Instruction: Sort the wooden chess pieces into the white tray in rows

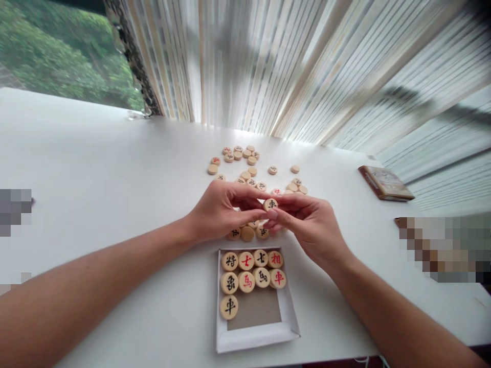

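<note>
Between the fingertips of both hands is a round wooden Chinese chess piece (270,205) with a black character, raised above the table. My left hand (226,209) pinches it from the left, and my right hand (310,217) grips it from the right with thumb and fingers. Just below them lies a shallow white cardboard box (259,335). Two full rows of pieces with red and black characters fill its upper part, and a single black-marked piece (229,307) sits at the left of the third row. Several loose pieces under the hands are partly hidden.
Loose chess pieces (238,155) are scattered over the white table (115,179) beyond my hands, some face up, some blank side up. At the right lies a brown-edged book (385,183). Striped curtains (245,66) hang along the table's far edge.
</note>
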Tool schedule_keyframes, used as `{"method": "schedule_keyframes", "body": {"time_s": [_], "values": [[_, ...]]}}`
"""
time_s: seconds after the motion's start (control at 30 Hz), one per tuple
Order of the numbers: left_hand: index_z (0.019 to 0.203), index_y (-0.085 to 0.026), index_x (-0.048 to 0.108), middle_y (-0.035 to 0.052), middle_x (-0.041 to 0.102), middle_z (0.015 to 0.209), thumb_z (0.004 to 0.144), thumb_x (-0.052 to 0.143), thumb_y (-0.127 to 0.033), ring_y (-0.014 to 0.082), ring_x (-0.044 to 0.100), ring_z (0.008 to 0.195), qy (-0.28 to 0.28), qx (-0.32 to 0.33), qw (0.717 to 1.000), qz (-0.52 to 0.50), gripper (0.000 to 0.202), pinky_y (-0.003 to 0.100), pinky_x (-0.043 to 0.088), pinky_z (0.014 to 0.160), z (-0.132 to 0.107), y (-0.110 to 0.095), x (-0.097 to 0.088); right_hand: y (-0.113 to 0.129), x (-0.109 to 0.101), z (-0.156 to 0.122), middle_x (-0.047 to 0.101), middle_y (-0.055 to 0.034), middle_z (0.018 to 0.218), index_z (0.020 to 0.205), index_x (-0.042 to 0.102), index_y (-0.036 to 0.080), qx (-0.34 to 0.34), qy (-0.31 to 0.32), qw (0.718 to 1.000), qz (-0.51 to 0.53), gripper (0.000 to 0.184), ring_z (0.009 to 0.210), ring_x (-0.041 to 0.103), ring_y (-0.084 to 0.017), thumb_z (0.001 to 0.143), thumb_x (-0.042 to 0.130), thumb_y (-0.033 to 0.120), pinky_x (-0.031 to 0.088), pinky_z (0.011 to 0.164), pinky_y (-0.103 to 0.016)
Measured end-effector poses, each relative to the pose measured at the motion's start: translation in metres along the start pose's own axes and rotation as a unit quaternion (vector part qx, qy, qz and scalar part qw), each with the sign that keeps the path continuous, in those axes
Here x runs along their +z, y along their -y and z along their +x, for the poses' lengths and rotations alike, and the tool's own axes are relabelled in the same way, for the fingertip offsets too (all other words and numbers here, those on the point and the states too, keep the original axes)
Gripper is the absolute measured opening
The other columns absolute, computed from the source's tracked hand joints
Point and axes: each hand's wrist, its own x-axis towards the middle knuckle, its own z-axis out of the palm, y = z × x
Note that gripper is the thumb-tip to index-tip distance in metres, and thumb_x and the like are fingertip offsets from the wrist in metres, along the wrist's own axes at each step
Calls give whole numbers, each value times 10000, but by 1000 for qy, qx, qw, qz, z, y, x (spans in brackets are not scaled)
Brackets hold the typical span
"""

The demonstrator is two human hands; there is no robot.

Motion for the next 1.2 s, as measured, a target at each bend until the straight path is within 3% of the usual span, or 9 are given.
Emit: {"method": "schedule_keyframes", "body": {"time_s": [0.2, 0.37, 0.53, 0.73, 1.0, 1.2], "values": [[1103, -116, 851, 72, 848, 814, 838, 864, -150, 139, 779, 652, 0, 73, 994, 79, 267, 175, 641, 604, -2, 0, 2, 3, 3, -2, 758, -12, 585, 819, 820, 191, 8, -5, 998, -55, 292, 456, 679, -136, 667, 1035, 318, 574, 447, -206], [1053, -143, 859, 61, 837, 800, 824, 878, -154, 125, 744, 632, 7, 96, 990, 106, 230, 177, 619, 589, -2, -1, 2, 6, 3, -3, 735, -15, 571, 784, 824, 182, 1, 3, 996, -90, 265, 464, 652, -127, 746, 989, 386, 539, 466, -213], [1070, -123, 852, 83, 840, 827, 834, 888, -187, 130, 742, 646, 9, 88, 991, 99, 248, 178, 606, 570, -1, -1, 0, 6, 1, -3, 735, -13, 595, 859, 855, 185, -3, 28, 997, -68, 225, 497, 666, -124, 837, 926, 397, 560, 513, -218], [1122, -92, 839, 85, 836, 821, 832, 892, -169, 138, 773, 698, -7, 72, 996, 54, 304, 188, 644, 656, 0, 1, -1, 3, -4, -1, 768, -32, 694, 1027, 869, 194, 11, 44, 999, -30, 217, 597, 695, -148, 918, 855, 382, 577, 583, -263], [1129, -112, 844, 95, 859, 865, 844, 891, -174, 185, 831, 767, -9, 56, 998, 12, 295, 218, 687, 708, 0, -2, 0, 6, 1, -1, 771, -11, 731, 953, 854, 208, 28, 41, 999, 12, 291, 614, 688, -139, 714, 1007, 270, 599, 603, -257], [1129, -131, 849, 93, 860, 863, 837, 888, -151, 190, 831, 748, 7, 57, 998, 39, 295, 220, 686, 669, -1, -2, 1, 6, 4, 0, 748, 8, 689, 852, 820, 198, 38, 37, 999, 1, 315, 546, 659, -114, 645, 1041, 285, 572, 522, -221]]}}
